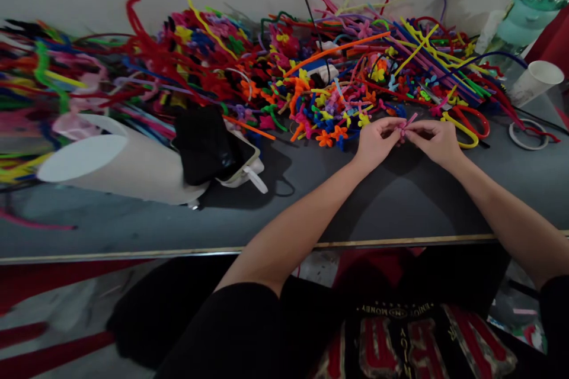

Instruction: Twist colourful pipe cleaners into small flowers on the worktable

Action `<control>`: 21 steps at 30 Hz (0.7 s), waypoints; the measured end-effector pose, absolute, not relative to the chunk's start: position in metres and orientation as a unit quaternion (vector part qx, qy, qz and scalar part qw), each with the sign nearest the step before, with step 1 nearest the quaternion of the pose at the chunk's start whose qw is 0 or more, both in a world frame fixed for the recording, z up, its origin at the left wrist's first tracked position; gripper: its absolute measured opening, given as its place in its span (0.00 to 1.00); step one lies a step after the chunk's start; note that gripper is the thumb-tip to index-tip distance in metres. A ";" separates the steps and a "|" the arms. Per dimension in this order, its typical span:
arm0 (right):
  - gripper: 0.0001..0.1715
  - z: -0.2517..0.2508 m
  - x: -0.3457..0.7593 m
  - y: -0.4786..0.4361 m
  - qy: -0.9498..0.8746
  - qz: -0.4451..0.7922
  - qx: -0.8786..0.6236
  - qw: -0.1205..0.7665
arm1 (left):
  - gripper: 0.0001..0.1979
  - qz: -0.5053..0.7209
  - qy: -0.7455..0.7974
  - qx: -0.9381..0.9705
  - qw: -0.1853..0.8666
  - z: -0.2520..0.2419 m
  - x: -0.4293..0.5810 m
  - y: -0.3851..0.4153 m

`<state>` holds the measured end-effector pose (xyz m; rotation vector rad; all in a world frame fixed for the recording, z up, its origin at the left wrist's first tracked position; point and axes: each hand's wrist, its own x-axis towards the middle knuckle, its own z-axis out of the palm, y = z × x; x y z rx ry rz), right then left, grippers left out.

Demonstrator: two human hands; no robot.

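Note:
Between the fingertips of both hands is a small pink pipe cleaner (402, 130), bent into a compact shape with one end sticking up to the right. My left hand (380, 139) pinches it from the left, and my right hand (433, 139) pinches it from the other side. Fingers hide part of its shape. Just behind my left hand lie small pipe-cleaner flowers (331, 135) in orange, blue, yellow and pink. Scissors (471, 124) with red and yellow handles rest right beside my right hand.
A long heap of coloured pipe cleaners (213, 65) runs along the wall. A white cylindrical holder (133, 160) and a black phone (207, 145) stand left. To the right are a paper cup (536, 83), a tape ring (528, 135) and a green bottle (515, 23). The table edge (382, 243) is near.

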<state>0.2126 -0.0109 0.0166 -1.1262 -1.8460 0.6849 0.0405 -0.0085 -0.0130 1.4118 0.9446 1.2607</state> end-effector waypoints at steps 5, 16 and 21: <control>0.19 0.015 0.213 -0.008 -0.720 0.338 -0.448 0.410 | 0.14 0.521 0.387 0.549 0.527 -0.018 0.041 -0.004; 0.24 0.024 0.219 -0.004 -0.685 0.452 -0.398 0.410 | 0.19 0.527 0.389 0.565 0.501 -0.007 0.041 -0.011; 0.24 0.024 0.222 -0.002 -0.684 0.461 -0.404 0.395 | 0.17 0.527 0.390 0.598 0.460 -0.006 0.039 -0.014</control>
